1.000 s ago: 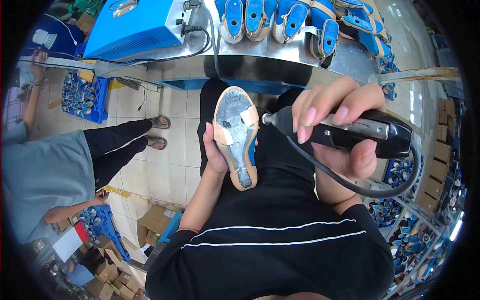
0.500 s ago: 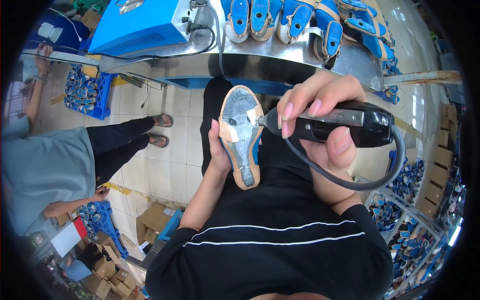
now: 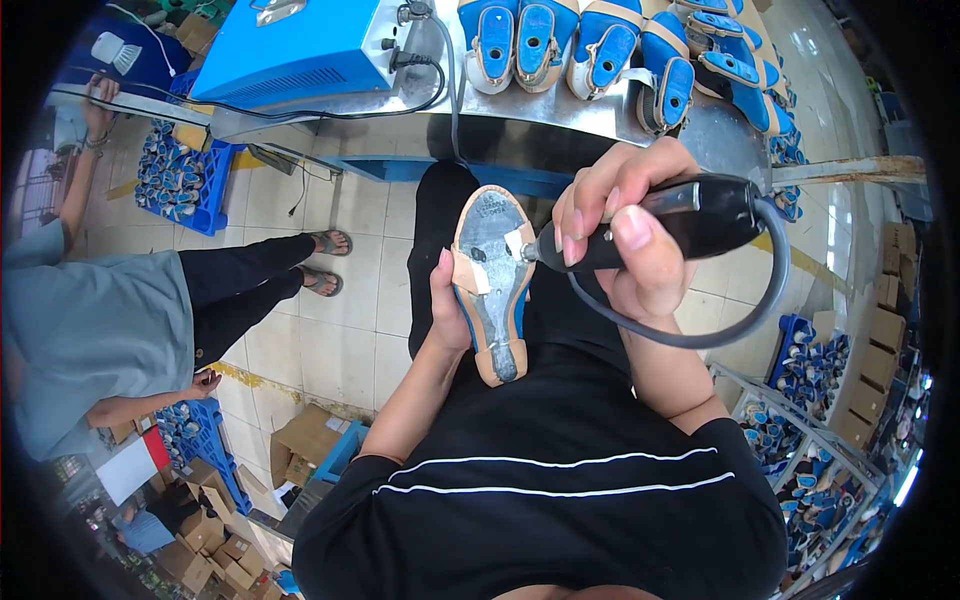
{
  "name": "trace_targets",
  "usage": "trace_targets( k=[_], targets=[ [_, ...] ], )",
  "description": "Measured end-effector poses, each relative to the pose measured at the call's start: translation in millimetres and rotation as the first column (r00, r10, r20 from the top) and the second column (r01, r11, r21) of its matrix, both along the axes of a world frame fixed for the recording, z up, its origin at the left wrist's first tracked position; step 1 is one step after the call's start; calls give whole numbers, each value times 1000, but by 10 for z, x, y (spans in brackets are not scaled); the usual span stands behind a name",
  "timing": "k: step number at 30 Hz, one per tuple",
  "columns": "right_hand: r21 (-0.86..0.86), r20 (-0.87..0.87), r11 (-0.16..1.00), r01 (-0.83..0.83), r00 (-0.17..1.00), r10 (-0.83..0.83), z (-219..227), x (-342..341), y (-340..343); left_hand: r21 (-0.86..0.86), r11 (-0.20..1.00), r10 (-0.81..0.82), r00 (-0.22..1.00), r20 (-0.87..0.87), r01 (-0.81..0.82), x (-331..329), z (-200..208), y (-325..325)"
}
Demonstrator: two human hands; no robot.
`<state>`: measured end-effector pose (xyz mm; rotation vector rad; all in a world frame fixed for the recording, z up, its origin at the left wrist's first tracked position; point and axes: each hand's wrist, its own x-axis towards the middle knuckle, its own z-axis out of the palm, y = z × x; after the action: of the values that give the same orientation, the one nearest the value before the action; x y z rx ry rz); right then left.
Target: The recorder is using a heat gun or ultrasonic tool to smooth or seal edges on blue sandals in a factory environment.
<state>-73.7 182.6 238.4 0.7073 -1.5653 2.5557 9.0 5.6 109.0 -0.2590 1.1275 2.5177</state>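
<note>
My left hand (image 3: pixel 449 312) grips an unfinished shoe (image 3: pixel 496 310) along its left edge, sole up and toe pointing away from me. Its underside is grey and worn-looking, with a beige rim, a beige heel end, pale strips across the forefoot and blue material at the sides. In my right hand (image 3: pixel 645 250) is a black handheld rotary grinder (image 3: pixel 715 215), fingers over its top and thumb against its near side. The grinder's small metal tip meets the right edge of the forefoot, beside a white patch. From its rear a grey cable (image 3: pixel 690 341) loops below my wrist.
Ahead stands a metal workbench (image 3: pixel 400 112) with a blue machine box (image 3: pixel 300 50) and a row of blue shoes (image 3: pixel 605 60). A co-worker (image 3: pixel 100 330) stands at left, near blue crates (image 3: pixel 212 195) of shoes. Shoe racks (image 3: pixel 800 420) and cardboard boxes (image 3: pixel 872 370) line the right.
The grinder's rear end has swung away from me and leftward, and my right thumb has shifted up along its side. The shoe sits slightly lower and further right in view, still in my left hand.
</note>
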Motion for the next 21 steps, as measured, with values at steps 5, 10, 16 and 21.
trace_targets(
  k=[5, 10, 16, 21],
  targets=[
    [-22, -22, 999, 31, 999, -32, -21, -64, 30, 57, 998, -25, 1000, -9, 25, -14, 17, -14],
    [-145, -151, 972, 186, 967, -207, 36, 85, 351, 117, 993, 11, 999, 41, -16, -39, -38, 37],
    [-91, -369, 943, -319, 891, 266, 269, 373, 489, 99, 994, 34, 997, 62, -40, -12, -25, 24],
    [-47, -359, 877, -478, 827, 432, 167, 535, 319, -56, 996, 74, 987, 146, -66, -15, -33, 61]
  ],
)
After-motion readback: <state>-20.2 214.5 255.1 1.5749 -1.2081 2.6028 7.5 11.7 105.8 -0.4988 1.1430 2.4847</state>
